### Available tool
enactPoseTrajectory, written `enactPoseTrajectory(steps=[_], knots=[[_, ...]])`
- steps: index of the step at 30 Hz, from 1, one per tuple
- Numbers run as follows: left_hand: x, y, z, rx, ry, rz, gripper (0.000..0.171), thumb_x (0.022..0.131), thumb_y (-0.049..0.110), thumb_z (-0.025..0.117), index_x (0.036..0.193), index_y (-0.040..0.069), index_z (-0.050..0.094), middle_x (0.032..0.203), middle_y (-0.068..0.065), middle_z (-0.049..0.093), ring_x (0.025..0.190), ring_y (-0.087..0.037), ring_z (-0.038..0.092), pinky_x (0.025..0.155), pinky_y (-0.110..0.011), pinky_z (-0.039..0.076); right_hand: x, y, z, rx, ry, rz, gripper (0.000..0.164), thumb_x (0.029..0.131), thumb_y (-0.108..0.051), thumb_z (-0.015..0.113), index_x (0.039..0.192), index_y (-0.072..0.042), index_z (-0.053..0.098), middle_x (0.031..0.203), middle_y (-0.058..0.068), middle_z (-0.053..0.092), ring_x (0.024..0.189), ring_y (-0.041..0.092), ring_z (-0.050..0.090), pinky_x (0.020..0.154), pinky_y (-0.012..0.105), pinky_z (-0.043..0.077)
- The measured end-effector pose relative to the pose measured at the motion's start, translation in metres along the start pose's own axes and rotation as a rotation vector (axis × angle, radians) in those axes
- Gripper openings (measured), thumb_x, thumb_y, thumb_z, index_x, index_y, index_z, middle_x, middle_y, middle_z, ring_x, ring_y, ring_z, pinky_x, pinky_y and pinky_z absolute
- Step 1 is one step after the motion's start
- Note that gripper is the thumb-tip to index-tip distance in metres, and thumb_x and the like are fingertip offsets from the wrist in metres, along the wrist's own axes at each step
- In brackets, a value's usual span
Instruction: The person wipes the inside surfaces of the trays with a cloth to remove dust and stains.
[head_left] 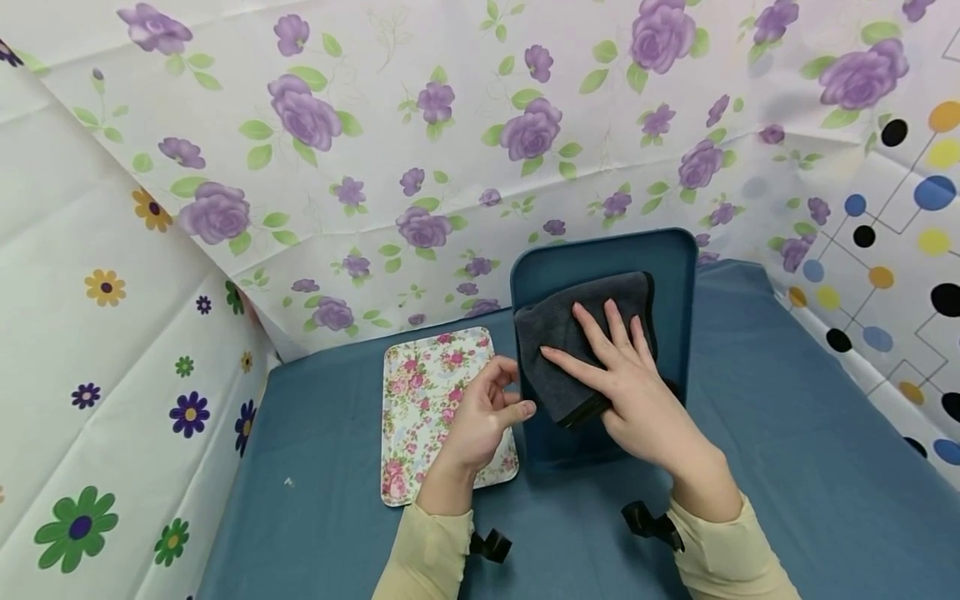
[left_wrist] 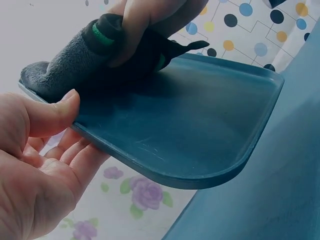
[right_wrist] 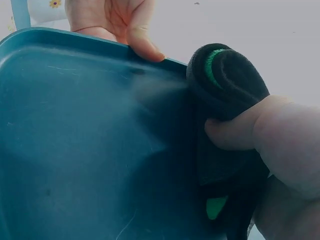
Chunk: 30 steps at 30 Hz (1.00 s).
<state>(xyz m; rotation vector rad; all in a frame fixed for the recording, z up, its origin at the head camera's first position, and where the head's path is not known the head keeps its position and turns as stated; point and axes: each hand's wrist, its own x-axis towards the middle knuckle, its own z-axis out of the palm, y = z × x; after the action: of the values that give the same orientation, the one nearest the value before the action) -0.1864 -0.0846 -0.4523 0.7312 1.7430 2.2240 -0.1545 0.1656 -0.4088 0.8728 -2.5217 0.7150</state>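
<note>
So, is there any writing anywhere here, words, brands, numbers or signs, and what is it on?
None: no readable text in any view.
The blue tray, dark cloth and flowered tray show no lettering.
The wall sheets carry only flowers, dots and lines.
Any marking on the black wrist gear is too small to tell.

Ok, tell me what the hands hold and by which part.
Left hand grips the blue tray by its left rim; right hand holds the dark cloth by its near edge.

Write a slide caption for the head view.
Left hand holds a blue tray; right hand presses dark cloth against it.
</note>
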Motion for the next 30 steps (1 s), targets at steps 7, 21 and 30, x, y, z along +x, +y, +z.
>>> enactPoseTrajectory(steps=[7, 21, 30], knots=[[0.000, -0.001, 0.000, 0.000, 0.018, 0.020, 0.032, 0.096, -0.017, 0.064, 0.122, -0.001, 0.055, 0.110, -0.006, 0.054, 0.068, -0.014, 0.055, 0.076, -0.024, 0.056, -0.003, 0.004, -0.003, -0.001, 0.021, 0.027, 0.119, 0.067, 0.032, 0.047, 0.165, -0.034, 0.045, 0.180, 0.005, 0.000, 0.163, 0.040, -0.012, 0.126, 0.064, -0.009], [-0.002, 0.003, -0.001, -0.025, 0.065, 0.038, 0.039, 0.094, -0.018, 0.064, 0.118, 0.012, 0.055, 0.107, -0.002, 0.049, 0.068, -0.010, 0.040, 0.069, -0.021, 0.048, -0.009, 0.016, -0.015, 0.016, 0.089, 0.057, 0.120, 0.064, 0.033, 0.040, 0.165, -0.031, 0.045, 0.180, 0.008, 0.000, 0.161, 0.042, -0.016, 0.125, 0.068, -0.009], [-0.002, 0.002, -0.001, -0.038, 0.060, 0.030, 0.039, 0.094, -0.017, 0.065, 0.117, 0.013, 0.056, 0.108, -0.001, 0.052, 0.068, -0.010, 0.042, 0.070, -0.021, 0.051, -0.009, 0.016, -0.015, 0.055, 0.098, 0.046, 0.121, 0.062, 0.034, 0.039, 0.165, -0.029, 0.046, 0.180, 0.009, 0.001, 0.161, 0.043, -0.017, 0.125, 0.067, -0.010]])
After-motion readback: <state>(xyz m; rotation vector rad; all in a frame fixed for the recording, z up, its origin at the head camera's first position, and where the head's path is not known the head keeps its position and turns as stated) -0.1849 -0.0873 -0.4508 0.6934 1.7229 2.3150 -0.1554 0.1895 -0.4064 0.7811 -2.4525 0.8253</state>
